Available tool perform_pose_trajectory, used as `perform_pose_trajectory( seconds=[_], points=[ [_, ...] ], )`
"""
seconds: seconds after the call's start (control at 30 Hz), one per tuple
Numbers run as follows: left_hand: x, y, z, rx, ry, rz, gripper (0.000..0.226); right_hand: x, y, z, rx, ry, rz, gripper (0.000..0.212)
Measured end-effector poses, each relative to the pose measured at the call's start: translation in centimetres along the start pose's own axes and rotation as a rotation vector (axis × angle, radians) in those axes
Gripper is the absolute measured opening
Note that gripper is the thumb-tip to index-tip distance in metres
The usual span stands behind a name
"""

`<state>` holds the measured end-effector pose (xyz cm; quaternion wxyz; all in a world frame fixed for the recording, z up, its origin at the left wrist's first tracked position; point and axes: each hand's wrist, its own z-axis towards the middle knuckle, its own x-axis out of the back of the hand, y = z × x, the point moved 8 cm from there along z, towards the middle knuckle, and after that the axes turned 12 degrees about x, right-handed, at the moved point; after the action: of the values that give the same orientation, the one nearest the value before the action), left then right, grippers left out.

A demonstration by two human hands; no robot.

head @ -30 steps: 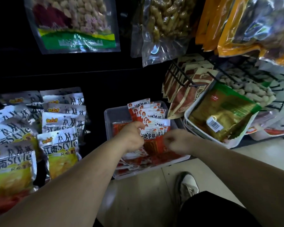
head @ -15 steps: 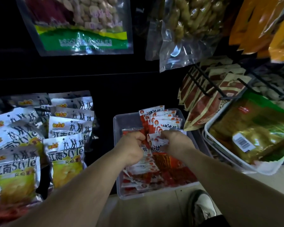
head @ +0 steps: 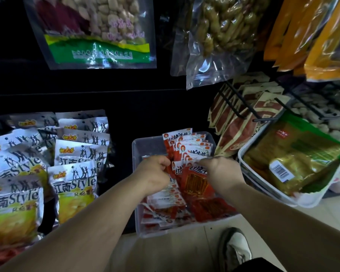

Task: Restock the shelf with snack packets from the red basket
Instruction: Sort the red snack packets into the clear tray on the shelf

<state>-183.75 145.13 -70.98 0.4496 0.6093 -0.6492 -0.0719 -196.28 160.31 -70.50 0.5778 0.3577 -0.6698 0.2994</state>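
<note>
A clear plastic bin (head: pixel 145 146) on the low shelf holds several red-and-white snack packets (head: pixel 192 150), some upright at the back, others lying flat at the front (head: pixel 165 211). My left hand (head: pixel 155 173) is curled over the packets at the bin's left middle and grips them. My right hand (head: pixel 220 171) grips the top of an upright red packet (head: pixel 194 181) at the bin's middle. The red basket is not in view.
Silver-and-yellow packets (head: pixel 73 185) fill the shelf to the left. A white tray (head: pixel 273 193) with a gold-green bag (head: pixel 294 160) sits to the right, brown packets on black hooks (head: pixel 241 122) behind it. Clear bags (head: pixel 98 30) hang above. My shoe (head: pixel 236 248) stands on the tiled floor.
My right hand moved up from the bin's front right onto the upright packets, close to my left hand. The view shifted closer to the bin.
</note>
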Motion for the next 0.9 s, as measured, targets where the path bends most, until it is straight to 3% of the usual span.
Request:
perform_pose_trajectory(
  seconds=[0.1,0.17,0.3,0.4,0.53,0.63,0.8,0.9],
  points=[
    [0.3,0.7,-0.6,-0.057,0.03,-0.039,0.029,2.3,-1.1,-1.0,0.083,0.111,0.077,0.042],
    [0.4,1.4,-1.3,-0.123,0.038,-0.053,0.029,3.8,-1.5,-1.5,0.101,0.122,0.238,0.031],
    [0.1,3.4,-3.2,-0.296,0.008,-0.079,0.035,6.8,-2.2,-2.3,0.128,0.111,0.538,0.036],
    [1.4,4.5,-4.4,-0.377,0.049,-0.267,0.034,9.0,-2.6,-3.9,0.13,0.14,0.706,0.033],
    [2.8,6.0,-6.5,-0.431,-0.003,-0.444,0.018,11.9,-1.5,-6.4,-0.022,0.279,0.924,0.016],
    [3.7,7.3,-8.4,-0.488,-0.039,-0.513,0.015,12.4,-0.6,-8.3,-0.181,0.306,1.187,0.018],
    [1.8,7.5,-10.0,-0.421,-0.32,-0.445,0.045,12.9,-1.1,-10.6,-0.298,0.483,1.422,0.018],
    [2.1,7.4,-10.0,-0.392,-0.328,-0.527,0.043,12.6,-1.5,-10.5,-0.304,0.521,1.595,0.015]
  ],
)
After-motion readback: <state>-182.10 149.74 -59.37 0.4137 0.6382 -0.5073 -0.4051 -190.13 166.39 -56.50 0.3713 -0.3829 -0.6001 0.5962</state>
